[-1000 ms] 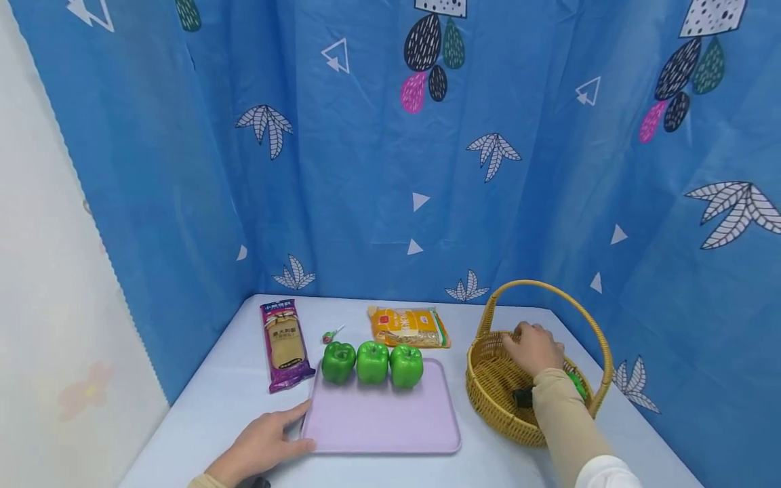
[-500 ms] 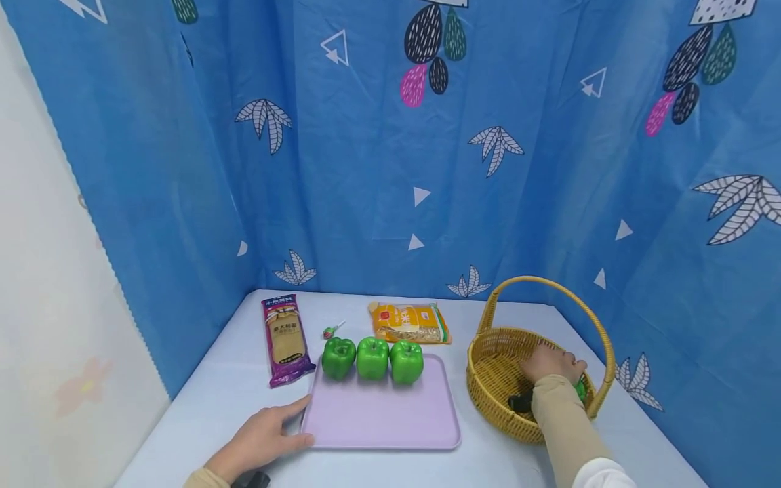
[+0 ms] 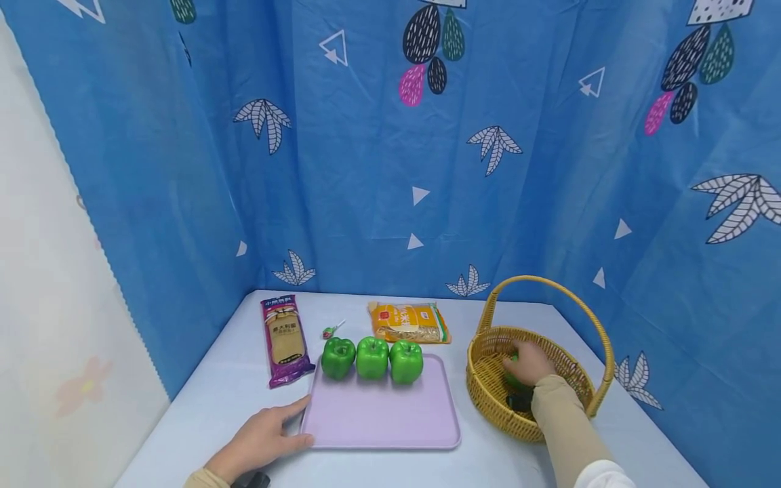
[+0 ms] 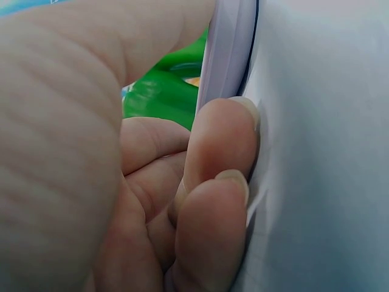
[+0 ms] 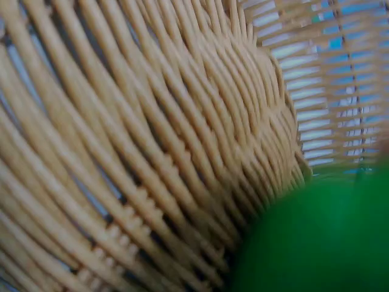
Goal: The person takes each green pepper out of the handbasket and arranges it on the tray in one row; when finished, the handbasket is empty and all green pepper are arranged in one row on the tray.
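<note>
Inside the wicker basket (image 3: pixel 488 400), my right hand (image 3: pixel 529 362) holds a green bell pepper (image 3: pixel 514 384), mostly covered by the hand. That pepper (image 5: pixel 322 243) looms large and blurred beside the woven basket wall (image 5: pixel 152 121) in the right wrist view. My left hand (image 3: pixel 262 434) lies at the left edge of a pale purple tray (image 3: pixel 384 420). Its thumb and index finger are spread along the rim and touch it. Along the tray's back edge stand three green bell peppers in a row: left (image 3: pixel 338 358), middle (image 3: pixel 372 358) and right (image 3: pixel 405 362).
A purple noodle packet (image 3: pixel 287 340) lies left of the tray. Behind the peppers are a small lollipop (image 3: pixel 330 332) and a yellow grain bag (image 3: pixel 409 323). The basket's tall arched handle (image 3: pixel 552 283) rises over my right hand. A blue curtain (image 3: pixel 366 149) surrounds the table.
My right hand has reached down at the basket's right side, then shifted left inside it with a green pepper. The left hand and tray stay put.
</note>
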`<action>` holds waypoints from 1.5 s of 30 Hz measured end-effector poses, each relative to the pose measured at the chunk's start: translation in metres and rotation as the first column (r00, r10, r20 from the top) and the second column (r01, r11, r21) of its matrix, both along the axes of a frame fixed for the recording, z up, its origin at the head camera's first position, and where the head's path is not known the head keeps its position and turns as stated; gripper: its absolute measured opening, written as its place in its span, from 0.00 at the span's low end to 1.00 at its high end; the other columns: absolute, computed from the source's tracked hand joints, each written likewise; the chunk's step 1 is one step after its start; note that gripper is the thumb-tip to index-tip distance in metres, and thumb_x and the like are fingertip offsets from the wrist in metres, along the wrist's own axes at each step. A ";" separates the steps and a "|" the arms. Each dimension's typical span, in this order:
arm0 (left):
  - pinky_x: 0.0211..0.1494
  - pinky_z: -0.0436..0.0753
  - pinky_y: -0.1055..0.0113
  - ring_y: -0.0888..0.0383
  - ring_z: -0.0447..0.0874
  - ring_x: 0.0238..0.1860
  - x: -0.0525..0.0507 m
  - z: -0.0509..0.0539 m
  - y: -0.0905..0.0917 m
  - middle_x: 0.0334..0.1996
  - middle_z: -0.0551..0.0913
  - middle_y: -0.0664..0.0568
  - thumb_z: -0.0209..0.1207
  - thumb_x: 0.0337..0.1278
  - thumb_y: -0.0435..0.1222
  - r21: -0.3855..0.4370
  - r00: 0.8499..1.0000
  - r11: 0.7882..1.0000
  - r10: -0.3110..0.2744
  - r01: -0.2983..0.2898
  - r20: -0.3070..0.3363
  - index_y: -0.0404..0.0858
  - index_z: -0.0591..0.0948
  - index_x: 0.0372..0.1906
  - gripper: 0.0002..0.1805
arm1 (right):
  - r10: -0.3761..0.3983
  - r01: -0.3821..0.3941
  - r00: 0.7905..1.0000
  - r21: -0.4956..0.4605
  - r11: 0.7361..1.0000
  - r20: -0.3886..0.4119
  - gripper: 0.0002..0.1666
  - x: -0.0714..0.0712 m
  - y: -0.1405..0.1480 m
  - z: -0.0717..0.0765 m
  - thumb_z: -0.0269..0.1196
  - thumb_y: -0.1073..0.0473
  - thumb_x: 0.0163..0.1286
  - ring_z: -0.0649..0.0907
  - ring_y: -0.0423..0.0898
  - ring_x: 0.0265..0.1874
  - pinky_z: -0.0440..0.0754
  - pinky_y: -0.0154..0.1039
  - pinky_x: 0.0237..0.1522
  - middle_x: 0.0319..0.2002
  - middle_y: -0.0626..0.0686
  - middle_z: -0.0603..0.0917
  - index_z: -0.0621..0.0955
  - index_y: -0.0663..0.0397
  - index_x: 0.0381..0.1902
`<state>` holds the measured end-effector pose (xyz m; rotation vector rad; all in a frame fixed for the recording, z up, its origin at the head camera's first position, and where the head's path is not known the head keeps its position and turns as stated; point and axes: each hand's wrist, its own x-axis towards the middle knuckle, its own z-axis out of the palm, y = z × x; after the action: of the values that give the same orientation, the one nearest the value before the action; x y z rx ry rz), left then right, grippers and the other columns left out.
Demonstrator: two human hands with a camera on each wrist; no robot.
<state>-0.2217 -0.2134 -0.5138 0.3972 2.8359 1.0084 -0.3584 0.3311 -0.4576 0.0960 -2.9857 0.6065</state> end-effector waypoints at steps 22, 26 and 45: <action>0.26 0.67 0.66 0.67 0.61 0.15 0.001 0.001 0.000 0.14 0.64 0.63 0.67 0.57 0.63 0.013 1.000 1.000 0.003 -0.003 -0.001 0.40 0.70 0.76 0.48 | 0.077 -0.111 0.988 -0.265 0.958 -0.135 0.40 -0.004 -0.006 0.001 0.73 0.43 0.66 0.82 0.60 0.50 0.83 0.55 0.48 0.61 0.68 0.78 0.76 0.62 0.66; 0.26 0.67 0.66 0.67 0.60 0.15 0.001 0.001 0.001 0.13 0.63 0.63 0.67 0.57 0.62 0.016 1.000 1.000 0.007 -0.007 0.001 0.40 0.71 0.76 0.48 | 0.084 -0.124 0.983 -0.252 0.960 -0.166 0.41 -0.004 -0.005 0.002 0.73 0.42 0.65 0.80 0.64 0.56 0.81 0.59 0.53 0.63 0.68 0.77 0.76 0.61 0.66; 0.26 0.67 0.65 0.66 0.60 0.14 0.001 0.001 0.003 0.12 0.64 0.63 0.67 0.57 0.62 0.027 1.000 1.000 0.011 -0.011 0.008 0.39 0.71 0.76 0.48 | 0.082 -0.106 0.991 -0.238 0.965 -0.110 0.38 -0.005 -0.004 0.006 0.74 0.46 0.64 0.82 0.59 0.47 0.83 0.54 0.47 0.54 0.67 0.81 0.77 0.66 0.62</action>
<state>-0.2207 -0.2105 -0.5124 0.3798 2.8230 1.0484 -0.3636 0.3269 -0.4515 0.2435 -2.7974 0.9446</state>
